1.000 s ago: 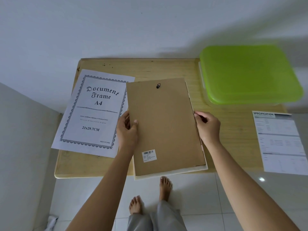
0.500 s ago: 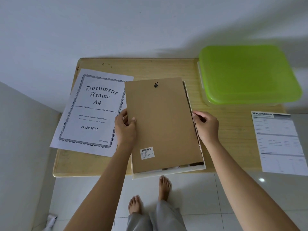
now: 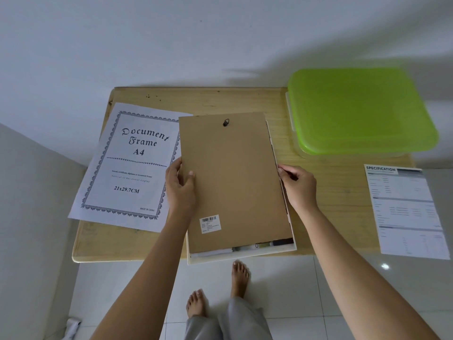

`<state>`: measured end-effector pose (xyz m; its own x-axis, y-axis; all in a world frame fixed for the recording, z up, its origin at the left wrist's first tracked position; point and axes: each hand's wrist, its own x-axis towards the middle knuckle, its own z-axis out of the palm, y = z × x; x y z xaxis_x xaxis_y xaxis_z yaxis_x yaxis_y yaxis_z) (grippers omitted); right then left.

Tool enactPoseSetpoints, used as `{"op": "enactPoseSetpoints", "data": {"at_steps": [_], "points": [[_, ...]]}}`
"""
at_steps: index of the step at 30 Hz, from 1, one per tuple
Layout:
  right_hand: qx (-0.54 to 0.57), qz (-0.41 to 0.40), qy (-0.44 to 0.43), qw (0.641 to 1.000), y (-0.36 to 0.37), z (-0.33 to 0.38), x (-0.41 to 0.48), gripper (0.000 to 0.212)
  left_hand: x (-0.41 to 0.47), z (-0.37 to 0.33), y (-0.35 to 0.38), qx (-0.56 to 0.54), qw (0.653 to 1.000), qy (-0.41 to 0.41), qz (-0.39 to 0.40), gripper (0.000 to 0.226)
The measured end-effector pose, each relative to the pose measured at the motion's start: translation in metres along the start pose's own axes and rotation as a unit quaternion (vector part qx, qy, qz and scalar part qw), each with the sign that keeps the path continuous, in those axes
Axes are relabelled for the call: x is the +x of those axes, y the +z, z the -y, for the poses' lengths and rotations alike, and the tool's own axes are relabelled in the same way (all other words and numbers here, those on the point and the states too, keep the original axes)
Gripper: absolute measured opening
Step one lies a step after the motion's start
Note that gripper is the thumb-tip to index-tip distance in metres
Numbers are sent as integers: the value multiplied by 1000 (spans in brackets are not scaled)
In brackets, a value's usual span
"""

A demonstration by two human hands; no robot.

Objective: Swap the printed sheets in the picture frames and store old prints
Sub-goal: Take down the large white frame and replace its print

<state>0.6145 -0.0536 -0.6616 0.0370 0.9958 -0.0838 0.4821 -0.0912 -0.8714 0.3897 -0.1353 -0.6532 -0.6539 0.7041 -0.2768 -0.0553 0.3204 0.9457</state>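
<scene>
The left grip clasps the left edge of the brown backing board, thumb on top. The right grip pinches its right edge. Between them the board lies over the white frame on the worktop, with a strip of print exposed nearer than both grips.

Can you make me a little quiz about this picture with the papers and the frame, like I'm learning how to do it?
1. True or false: the green-lidded box stands open.
2. Which sheet lies just left of the brown backing board? A) a newspaper B) the Document Frame A4 sheet C) a map
3. What do the left hand and the right hand grip?
Key: 1 false, its lid is on. 2 B. 3 the backing board, by its two long edges.
</scene>
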Motion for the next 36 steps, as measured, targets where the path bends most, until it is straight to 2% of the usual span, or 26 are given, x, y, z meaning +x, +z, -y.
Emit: {"op": "enactPoseSetpoints", "data": {"at_steps": [8, 15, 22, 32, 36], "points": [[26, -14, -2, 1000, 4, 9, -7, 20, -1, 6, -2, -21, 1000, 5, -4, 36], [66, -30, 84, 994, 16, 13, 4, 14, 1, 10, -2, -28, 1000, 3, -1, 37], [39, -16, 113, 993, 16, 18, 10, 11, 1, 10, -1, 32, 999, 13, -3, 41], [-15, -1, 95, 995, 15, 24, 4, 23, -2, 2, -1, 60, 998, 21, 2, 43], [-24, 10, 76, 997, 15, 27, 0, 21, -1, 2, -4, 87, 996, 23, 8, 45]]}}
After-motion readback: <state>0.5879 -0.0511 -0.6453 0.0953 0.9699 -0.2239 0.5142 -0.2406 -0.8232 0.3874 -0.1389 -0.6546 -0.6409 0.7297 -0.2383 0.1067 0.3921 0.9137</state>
